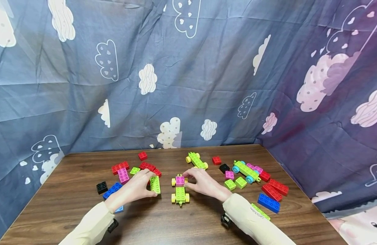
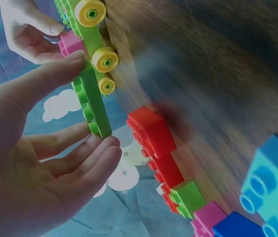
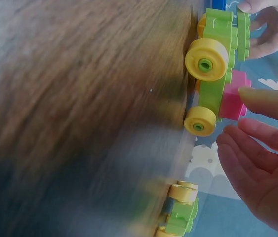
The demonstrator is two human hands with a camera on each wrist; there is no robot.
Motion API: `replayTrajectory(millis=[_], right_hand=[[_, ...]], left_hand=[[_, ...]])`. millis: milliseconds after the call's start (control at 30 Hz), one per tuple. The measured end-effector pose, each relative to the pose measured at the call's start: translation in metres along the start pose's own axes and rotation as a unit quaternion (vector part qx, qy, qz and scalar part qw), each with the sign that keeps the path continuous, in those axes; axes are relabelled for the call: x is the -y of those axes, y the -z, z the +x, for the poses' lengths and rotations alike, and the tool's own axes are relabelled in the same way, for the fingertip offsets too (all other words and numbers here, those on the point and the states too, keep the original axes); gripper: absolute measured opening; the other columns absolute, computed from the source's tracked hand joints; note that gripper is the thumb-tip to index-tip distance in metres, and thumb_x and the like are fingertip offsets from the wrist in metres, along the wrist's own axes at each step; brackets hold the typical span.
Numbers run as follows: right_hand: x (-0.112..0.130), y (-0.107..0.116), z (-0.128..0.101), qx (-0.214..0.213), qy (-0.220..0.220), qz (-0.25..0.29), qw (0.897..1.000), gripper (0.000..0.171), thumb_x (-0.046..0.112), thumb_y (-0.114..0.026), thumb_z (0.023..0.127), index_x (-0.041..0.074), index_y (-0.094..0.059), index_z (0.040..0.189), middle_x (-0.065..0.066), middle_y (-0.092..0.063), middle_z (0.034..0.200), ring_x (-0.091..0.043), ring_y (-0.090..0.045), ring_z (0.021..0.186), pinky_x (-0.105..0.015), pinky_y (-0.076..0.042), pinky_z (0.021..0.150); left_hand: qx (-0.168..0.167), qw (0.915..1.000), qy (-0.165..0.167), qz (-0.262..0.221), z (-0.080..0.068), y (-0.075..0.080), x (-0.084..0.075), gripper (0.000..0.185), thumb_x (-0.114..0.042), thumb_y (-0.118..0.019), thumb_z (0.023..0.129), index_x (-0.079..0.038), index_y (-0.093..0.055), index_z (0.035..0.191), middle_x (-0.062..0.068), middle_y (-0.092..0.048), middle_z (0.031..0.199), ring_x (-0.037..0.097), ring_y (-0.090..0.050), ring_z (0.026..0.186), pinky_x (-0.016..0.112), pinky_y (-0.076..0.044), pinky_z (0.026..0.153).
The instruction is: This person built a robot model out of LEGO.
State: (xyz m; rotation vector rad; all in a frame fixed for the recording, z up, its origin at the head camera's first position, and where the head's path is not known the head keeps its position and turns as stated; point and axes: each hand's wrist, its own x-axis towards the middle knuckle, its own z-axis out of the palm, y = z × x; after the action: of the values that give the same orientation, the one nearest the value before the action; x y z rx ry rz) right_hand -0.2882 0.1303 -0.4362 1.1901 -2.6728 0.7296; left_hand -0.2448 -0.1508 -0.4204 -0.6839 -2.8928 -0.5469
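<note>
My left hand (image 1: 134, 188) pinches a flat lime green building brick (image 1: 155, 185) between thumb and fingertips; the left wrist view shows the brick (image 2: 95, 101) on edge, studs outward. To its right, a lime green car base (image 1: 180, 195) with yellow wheels (image 3: 207, 60) stands on the table. A pink brick (image 1: 180, 180) sits on the studs at the base's far end. My right hand (image 1: 204, 182) holds this pink brick (image 3: 235, 96), its thumb on one side and fingers curled by the other.
Behind stands another green car base with yellow wheels (image 1: 196, 160). One with blue wheels (image 1: 246, 170) is at the right among several loose bricks, including a blue brick (image 1: 268, 202). More bricks, like a black one (image 1: 101, 187), lie left. A patterned cloth (image 1: 188, 85) hangs behind the table.
</note>
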Motion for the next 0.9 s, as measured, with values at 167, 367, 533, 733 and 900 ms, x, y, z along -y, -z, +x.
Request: replayTrajectory(millis=[167,367,533,733,900], right_hand=[[-0.002,0.001,-0.003,0.009,-0.002,0.004,1.000,0.031,0.018,-0.073,0.089,0.003,-0.066,0.115,-0.013,-0.071,0.110,-0.022,-0.068,0.096,-0.032,-0.056,0.085],[-0.003,0.003,-0.008,0.023,-0.013,-0.003,1.000,0.038,0.024,-0.073,0.090,0.002,-0.065,0.120,-0.012,-0.071,0.116,-0.023,-0.068,0.104,-0.036,-0.055,0.092],[-0.004,0.004,-0.011,0.039,-0.012,-0.007,0.999,0.043,0.028,-0.073,0.090,0.000,-0.065,0.121,-0.013,-0.071,0.118,-0.023,-0.067,0.108,-0.038,-0.054,0.095],[-0.005,0.003,-0.013,0.049,0.009,-0.013,0.999,0.047,0.030,-0.075,0.088,0.000,-0.064,0.123,-0.012,-0.070,0.120,-0.022,-0.066,0.112,-0.038,-0.053,0.099],[-0.005,0.002,-0.015,0.054,0.013,-0.030,0.998,0.051,0.034,-0.075,0.087,0.001,-0.064,0.125,-0.010,-0.068,0.124,-0.022,-0.064,0.117,-0.038,-0.050,0.103]], left_hand=[[0.004,0.9999,-0.011,-0.005,0.004,-0.001,-0.002,0.061,-0.028,-0.089,0.071,0.002,-0.065,0.117,0.015,-0.065,0.116,0.030,-0.061,0.109,0.047,-0.050,0.099],[0.001,0.9995,-0.031,0.000,0.008,-0.001,-0.006,0.062,-0.029,-0.088,0.071,0.004,-0.064,0.118,0.016,-0.065,0.116,0.031,-0.061,0.109,0.047,-0.050,0.099],[-0.009,0.9987,-0.051,0.000,0.013,-0.001,-0.009,0.061,-0.029,-0.088,0.072,0.003,-0.065,0.118,0.013,-0.065,0.111,0.027,-0.061,0.103,0.045,-0.052,0.094],[-0.015,0.9970,-0.076,-0.002,0.019,-0.001,-0.014,0.059,-0.030,-0.087,0.072,0.002,-0.066,0.117,0.011,-0.066,0.110,0.025,-0.063,0.101,0.044,-0.053,0.093],[-0.022,0.9950,-0.098,0.003,0.025,-0.001,-0.019,0.058,-0.029,-0.087,0.072,0.002,-0.066,0.116,0.011,-0.065,0.108,0.026,-0.063,0.101,0.043,-0.053,0.092]])
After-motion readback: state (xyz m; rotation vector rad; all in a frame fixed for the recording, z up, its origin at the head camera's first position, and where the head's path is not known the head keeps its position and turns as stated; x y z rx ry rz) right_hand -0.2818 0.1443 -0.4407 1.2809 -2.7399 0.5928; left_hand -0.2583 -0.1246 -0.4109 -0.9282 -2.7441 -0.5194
